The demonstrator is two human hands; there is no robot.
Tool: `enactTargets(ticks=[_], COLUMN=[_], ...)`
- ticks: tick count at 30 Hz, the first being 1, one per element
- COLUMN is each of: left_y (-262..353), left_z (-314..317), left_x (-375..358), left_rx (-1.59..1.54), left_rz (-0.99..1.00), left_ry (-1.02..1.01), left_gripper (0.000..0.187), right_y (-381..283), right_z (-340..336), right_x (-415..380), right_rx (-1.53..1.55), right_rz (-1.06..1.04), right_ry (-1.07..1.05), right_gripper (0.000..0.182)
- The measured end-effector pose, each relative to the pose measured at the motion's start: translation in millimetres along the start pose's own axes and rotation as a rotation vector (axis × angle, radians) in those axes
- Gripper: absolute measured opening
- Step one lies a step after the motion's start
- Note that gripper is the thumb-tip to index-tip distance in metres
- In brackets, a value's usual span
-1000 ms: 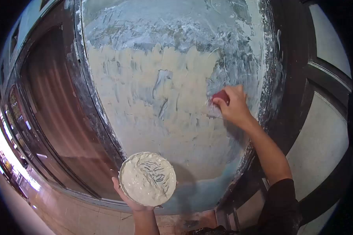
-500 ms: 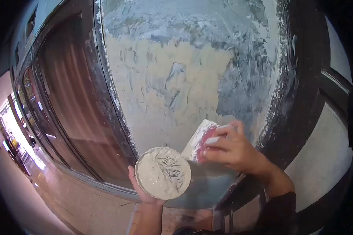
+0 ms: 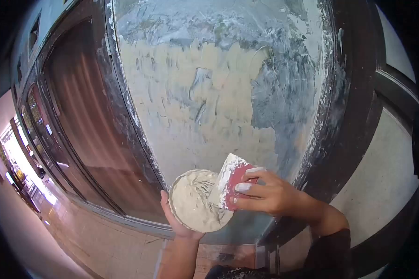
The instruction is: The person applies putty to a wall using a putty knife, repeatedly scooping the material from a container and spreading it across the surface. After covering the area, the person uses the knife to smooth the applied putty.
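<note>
My left hand [image 3: 180, 222] holds a round bowl [image 3: 171, 204] from below and the left side, its thumb along the rim. Thick cream-coloured putty [image 3: 193, 200] fills the bowl, with ridged marks in its upper middle. My right hand [image 3: 265, 191] grips a red-pink putty scraper [image 3: 239, 180], several fingers across its face. White putty coats the scraper's left edge, which overlaps the right side of the bowl. Whether that edge dips into the putty is hard to tell. Smears of white cover some right fingertips. Behind stands a wall panel [image 3: 172, 121] partly coated in cream putty, with bare blue-grey patches.
A dark-framed glass window [image 3: 86, 116] with a brown curtain borders the panel on the left. Dark wooden framing [image 3: 354, 121] with pale panels stands on the right. Below lies a tiled floor [image 3: 111, 242]. A bright opening [image 3: 37, 179] shows at far left.
My right hand has brought the scraper down and left, so its edge now overlaps the bowl. The bowl has shifted slightly right. The view has moved a little.
</note>
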State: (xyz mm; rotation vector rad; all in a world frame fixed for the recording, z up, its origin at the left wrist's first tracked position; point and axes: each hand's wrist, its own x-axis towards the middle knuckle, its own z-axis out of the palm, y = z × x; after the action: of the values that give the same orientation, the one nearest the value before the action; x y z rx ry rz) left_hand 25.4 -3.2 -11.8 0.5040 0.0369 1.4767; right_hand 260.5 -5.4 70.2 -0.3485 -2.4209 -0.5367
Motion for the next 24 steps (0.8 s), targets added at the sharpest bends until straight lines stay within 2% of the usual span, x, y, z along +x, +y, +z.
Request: enactTargets(ticks=[5, 7, 9, 11, 15, 24], left_y=[-10.8, -15.3, -21.0, -24.5, -29.7, -43.1], left_z=[-2.8, -1.3, -6.2, -7.1, -10.8, -10.6], left_x=[1.0, 1.2, 3.5, 4.5, 6.9, 13.2], left_rx=[-0.031, 0.008, 0.004, 0.035, -0.007, 0.033], left_rz=[-0.039, -0.059, -0.063, -0.07, -0.116, -0.174], left_ry=[-0.037, 0.015, -0.035, 0.022, -0.031, 0.013], left_gripper=[0.082, 0.083, 0.084, 0.085, 0.085, 0.09], right_y=[-1.1, -0.5, 0.6, 0.6, 3.1, 13.9], right_z=[2.3, 1.7, 1.0, 1.9, 5.0, -4.7], right_x=[-7.0, -8.5, -9.4, -11.1, -17.7, -22.4], right_rx=[-0.032, -0.017, -0.008, -0.021, -0.023, -0.071], right_rz=[0.014, 0.023, 0.032, 0.043, 0.075, 0.168], right_ry=[0.04, 0.047, 0.056, 0.044, 0.094, 0.192], right_gripper=[0.026, 0.026, 0.026, 0.026, 0.027, 0.036])
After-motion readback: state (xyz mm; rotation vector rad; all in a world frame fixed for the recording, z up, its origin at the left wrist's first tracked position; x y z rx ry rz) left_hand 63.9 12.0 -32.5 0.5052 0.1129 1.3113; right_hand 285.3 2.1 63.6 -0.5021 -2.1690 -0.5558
